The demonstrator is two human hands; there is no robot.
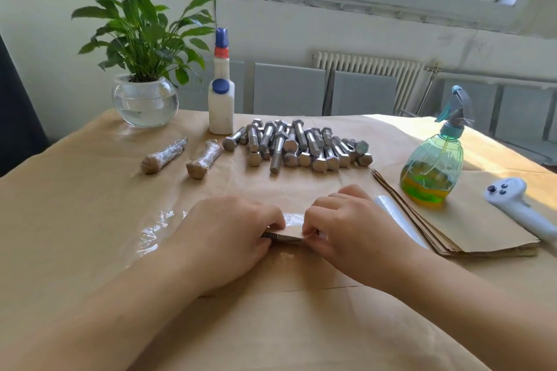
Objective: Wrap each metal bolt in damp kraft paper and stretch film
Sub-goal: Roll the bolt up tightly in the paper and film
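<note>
Fingers of left hand [229,238] and right hand [346,229] pinch paper-covered bolt [281,236]; two wrapped bolts [184,156] beyond.

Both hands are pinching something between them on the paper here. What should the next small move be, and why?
Probably roll the bolt forward so the kraft sheet closes round it. The left hand and right hand pinch the sheet's edge over it, and bare thread shows between them.

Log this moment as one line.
step: rolling bolt in kraft sheet | left hand: pinching | right hand: pinching | done: two wrapped bolts
</note>
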